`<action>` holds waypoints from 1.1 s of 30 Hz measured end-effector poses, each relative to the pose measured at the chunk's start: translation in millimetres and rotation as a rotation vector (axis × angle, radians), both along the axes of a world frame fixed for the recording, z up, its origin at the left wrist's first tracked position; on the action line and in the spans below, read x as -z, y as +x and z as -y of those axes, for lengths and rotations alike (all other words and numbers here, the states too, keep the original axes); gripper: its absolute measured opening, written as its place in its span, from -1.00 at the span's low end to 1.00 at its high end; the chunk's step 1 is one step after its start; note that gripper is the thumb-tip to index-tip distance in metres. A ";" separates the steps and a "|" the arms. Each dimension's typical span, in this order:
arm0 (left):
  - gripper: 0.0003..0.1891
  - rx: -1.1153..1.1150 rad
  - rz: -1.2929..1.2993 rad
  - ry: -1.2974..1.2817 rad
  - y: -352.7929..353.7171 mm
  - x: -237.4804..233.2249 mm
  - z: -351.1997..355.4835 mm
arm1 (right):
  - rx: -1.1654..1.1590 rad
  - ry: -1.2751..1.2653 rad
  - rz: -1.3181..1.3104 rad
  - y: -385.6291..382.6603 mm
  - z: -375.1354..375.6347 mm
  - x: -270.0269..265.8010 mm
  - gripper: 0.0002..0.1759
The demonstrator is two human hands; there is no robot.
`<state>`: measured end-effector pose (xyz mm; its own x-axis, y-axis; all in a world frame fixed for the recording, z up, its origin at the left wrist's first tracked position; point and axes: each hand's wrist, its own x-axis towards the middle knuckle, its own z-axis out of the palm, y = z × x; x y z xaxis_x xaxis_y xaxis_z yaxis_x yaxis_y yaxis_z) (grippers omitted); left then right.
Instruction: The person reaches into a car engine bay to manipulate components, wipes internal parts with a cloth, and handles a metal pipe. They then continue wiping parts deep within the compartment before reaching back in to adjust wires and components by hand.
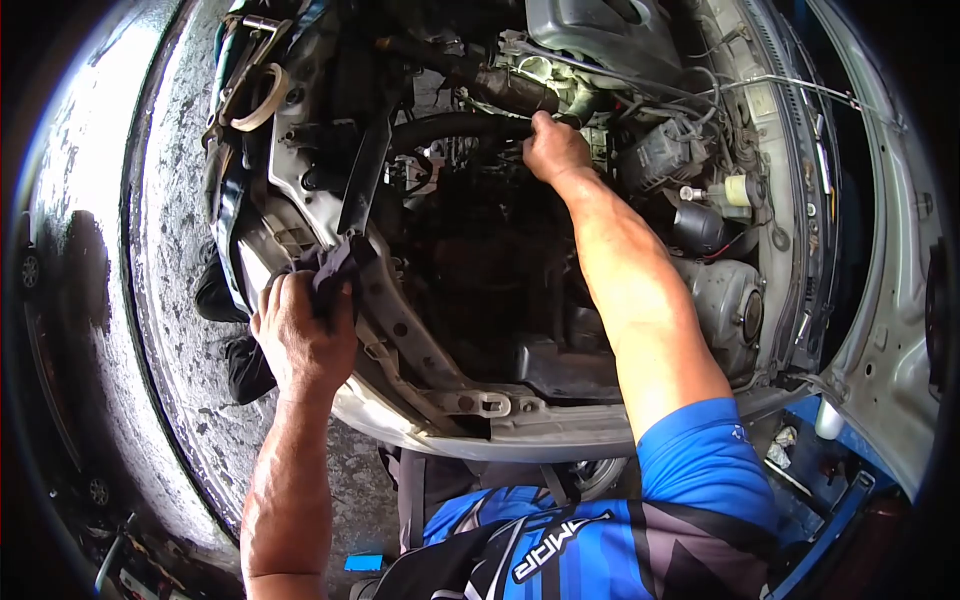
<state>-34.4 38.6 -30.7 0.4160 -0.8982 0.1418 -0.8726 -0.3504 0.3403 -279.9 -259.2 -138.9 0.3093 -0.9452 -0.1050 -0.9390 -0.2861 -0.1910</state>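
Note:
Before me lies the open engine bay of a car. My left hand point(305, 335) is closed around a dark cloth point(337, 272), pressed against the front body panel point(300, 205) beside a dark flat strip. Deeper in the bay, my right hand point(558, 152) is closed at the end of a thick black hose point(460, 126), its fingertips partly hidden. Just beyond that hand sit a brown-grey pipe point(515, 90) and pale metal engine parts. The middle of the bay is in deep shadow, so its parts are hard to make out.
A tan tape roll point(262, 98) and a shiny metal tool point(260, 22) rest on the front edge. A grey plastic cover point(605, 35) stands at the far side. The raised hood or body panel point(880, 300) borders the right. A blue piece point(363, 562) lies on the floor.

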 end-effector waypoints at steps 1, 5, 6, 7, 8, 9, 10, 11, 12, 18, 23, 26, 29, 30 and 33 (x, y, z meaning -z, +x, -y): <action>-0.72 -0.006 0.002 0.011 0.0 -0.4 1.0 | -0.032 0.018 -0.014 -0.1 5.0 0.9 -0.74; -0.73 -0.014 0.001 0.006 -1.5 -2.9 0.0 | 0.000 0.030 -0.004 1.3 -1.0 -2.2 -0.73; -0.73 -0.011 0.007 -0.017 -2.1 -2.7 -0.5 | 0.031 0.049 -0.004 1.1 -3.3 -4.2 -0.73; -0.73 -0.007 0.008 -0.007 -1.7 -3.4 -0.1 | 0.060 0.061 -0.004 0.9 -1.1 -6.7 -0.73; -0.73 -0.004 0.006 -0.011 -2.0 -2.6 -0.3 | 0.063 0.058 -0.006 -0.7 0.8 -7.4 -0.73; -0.73 0.001 0.013 -0.016 -1.9 -0.6 -0.3 | 0.036 0.071 -0.012 -1.2 3.6 -6.8 -0.72; -0.73 0.004 0.028 -0.021 -0.2 -0.1 0.5 | 0.005 0.085 -0.010 0.7 6.7 -5.4 -0.71; -0.69 0.002 -0.004 0.004 -0.4 -1.6 -0.3 | -0.011 0.076 -0.015 0.9 8.4 -5.4 -0.71; -0.69 0.001 -0.003 0.012 -1.1 -1.9 -2.5 | 0.028 0.084 -0.015 1.5 6.8 -5.3 -0.70; -0.72 0.008 0.020 -0.021 -1.1 -1.7 -0.5 | 0.060 0.116 -0.007 -0.5 -1.2 -12.9 -0.69; -0.72 -0.017 0.001 -0.016 -0.4 -1.2 -0.7 | -0.007 0.090 -0.015 4.6 10.8 -4.0 -0.66; -0.72 -0.017 -0.012 -0.005 -1.6 -1.8 -1.6 | 0.034 0.076 -0.011 1.4 3.7 -9.8 -0.67; -0.71 -0.002 0.004 -0.030 -0.9 -0.5 -0.2 | -0.012 0.078 -0.020 2.3 11.9 -1.6 -0.67; -0.71 0.000 0.005 -0.022 0.5 0.3 -1.1 | -0.013 0.089 -0.017 2.8 15.3 1.5 -0.68; -0.71 -0.033 -0.016 -0.006 0.3 -1.1 -1.0 | -0.020 0.049 -0.008 3.4 11.4 -2.5 -0.69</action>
